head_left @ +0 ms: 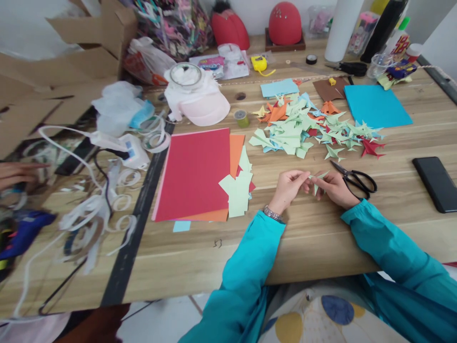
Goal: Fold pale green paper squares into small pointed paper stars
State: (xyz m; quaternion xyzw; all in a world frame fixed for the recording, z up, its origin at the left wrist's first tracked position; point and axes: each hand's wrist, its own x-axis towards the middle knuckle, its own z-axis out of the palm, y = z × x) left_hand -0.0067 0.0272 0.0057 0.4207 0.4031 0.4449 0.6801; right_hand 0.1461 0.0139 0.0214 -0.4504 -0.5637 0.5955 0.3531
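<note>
Between my two hands is a small light green folded paper star (317, 181), held above the table. The fingertips of my left hand (291, 186) pinch its left point, and my right hand (333, 186) grips it from the right. Part of the paper is hidden behind my fingers. Black-handled scissors (360, 180) lie just beyond my right hand. Farther back spreads a pile of folded paper pieces (293, 128) in green, orange, red and blue. Left of my left hand, cut green paper pieces (240, 193) rest beside red sheets (196, 176).
A black phone (436, 183) lies at the right. Blue paper (377, 105), a yellow tape measure (259, 63) and a pink cap (205, 105) sit toward the back. White cables and tape rolls (123, 202) crowd the left, where another person's hand (17, 174) shows.
</note>
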